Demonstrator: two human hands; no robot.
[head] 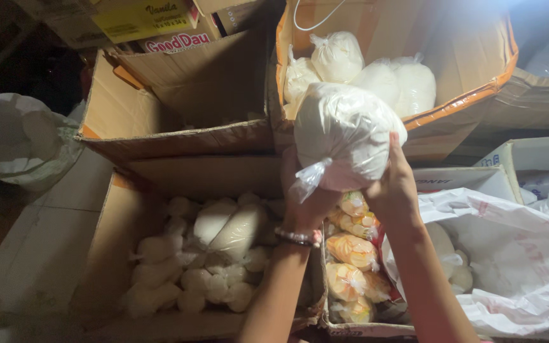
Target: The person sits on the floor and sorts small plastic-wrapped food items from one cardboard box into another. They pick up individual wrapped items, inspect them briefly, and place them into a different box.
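I'm holding a white bag (344, 136), fingers of both hands (398, 184) clamped on it, above open cartons (106, 248) crowding a dim tiled floor (39, 235).

Orange-yellow snack packets (351, 250) in box, empty open carton (179, 105) behind

Floor (46, 235): pale tiles, dim, at left of the lower cardboard box (119, 254). Surroundings: stacked cartons (154, 25) behind that box, white sack (14, 136) to its left. Light: bright patch at upper right; elsewhere shadowed.
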